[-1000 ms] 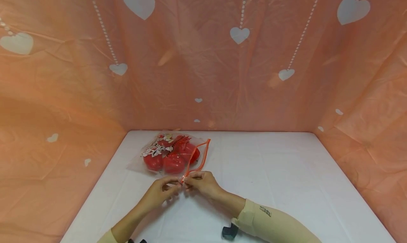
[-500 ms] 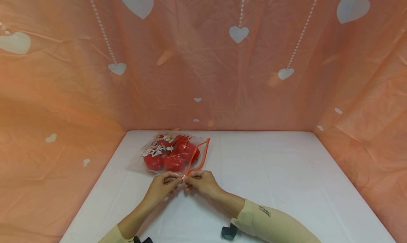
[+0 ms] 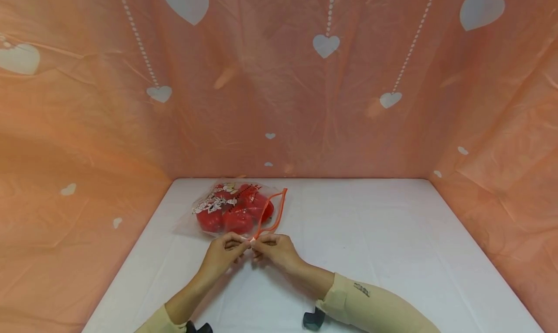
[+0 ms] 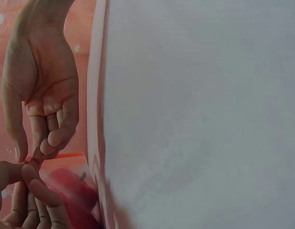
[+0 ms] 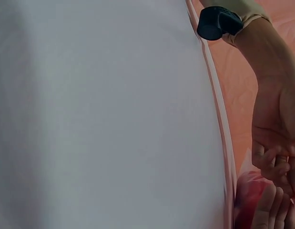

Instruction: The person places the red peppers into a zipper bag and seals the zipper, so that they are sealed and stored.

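A clear plastic zip bag [image 3: 205,229] lies on the white table, with white cartoon figures printed on it. Inside are several shiny red rounded fruits or vegetables [image 3: 237,221]; the left wrist view shows a stem on one [image 4: 83,176]. The orange zip strip [image 3: 279,215] forms a gaping loop at the bag's right side. My left hand [image 3: 221,253] pinches the bag's near corner between thumb and fingers. Against it, fingertips almost meeting, my right hand [image 3: 281,251] pinches the near end of the strip. The fingers largely hide that pinched end.
White cloth covers the table [image 3: 370,236]. An orange curtain [image 3: 287,105] with pale hearts stands behind and on both sides. Dark wrist devices [image 3: 314,319] sit by both sleeves at the near edge.
My left hand has moved slightly forward and right, and its spread fingers have drawn together at the bag's corner. The right hand keeps its pinch nearly in place.
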Motion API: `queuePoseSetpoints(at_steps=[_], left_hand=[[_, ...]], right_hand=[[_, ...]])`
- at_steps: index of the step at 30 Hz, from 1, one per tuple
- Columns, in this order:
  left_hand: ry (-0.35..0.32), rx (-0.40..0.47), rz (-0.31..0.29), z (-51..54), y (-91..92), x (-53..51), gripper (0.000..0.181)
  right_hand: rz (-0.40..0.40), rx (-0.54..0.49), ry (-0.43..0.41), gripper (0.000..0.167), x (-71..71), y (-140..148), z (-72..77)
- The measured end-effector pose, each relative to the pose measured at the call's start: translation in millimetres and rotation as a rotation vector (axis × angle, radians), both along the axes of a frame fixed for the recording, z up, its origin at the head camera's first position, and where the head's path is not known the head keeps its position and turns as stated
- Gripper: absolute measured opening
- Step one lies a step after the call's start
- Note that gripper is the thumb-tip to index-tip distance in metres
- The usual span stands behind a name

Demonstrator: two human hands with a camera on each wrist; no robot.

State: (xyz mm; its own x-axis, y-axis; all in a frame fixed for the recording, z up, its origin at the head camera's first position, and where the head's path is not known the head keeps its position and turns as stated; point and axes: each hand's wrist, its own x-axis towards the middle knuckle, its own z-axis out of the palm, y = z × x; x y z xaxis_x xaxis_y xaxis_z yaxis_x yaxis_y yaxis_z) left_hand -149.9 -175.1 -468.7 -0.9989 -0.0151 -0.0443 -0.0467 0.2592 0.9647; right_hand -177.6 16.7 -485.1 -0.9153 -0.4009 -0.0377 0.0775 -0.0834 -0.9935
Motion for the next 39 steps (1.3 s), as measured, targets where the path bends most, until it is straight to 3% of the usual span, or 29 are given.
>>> queuePoseSetpoints(at_steps=[17,25,33,39], left_hand=[[-0.013,0.015,0.033,-6.2,5.5,-1.9,0.006],[0.013,0.039,0.046,-8.8,8.3,-2.0,0.008],[0.025,0.057,0.074,-11.7,8.4,-2.8,0.010],[0.008,0.062,0.078,-11.3,8.3,-3.4,0.009]], right_hand=[[-0.015,0.015,-0.014,0.025,2.5,-1.0,-2.3],[-0.043,0.045,0.023,0.025,-1.8,-1.3,-3.3],[-0.082,0.095,0.006,0.026,-11.8,1.7,-1.9],[-0.107,0.106,0.016,0.026,-18.0,3.6,-4.0]])
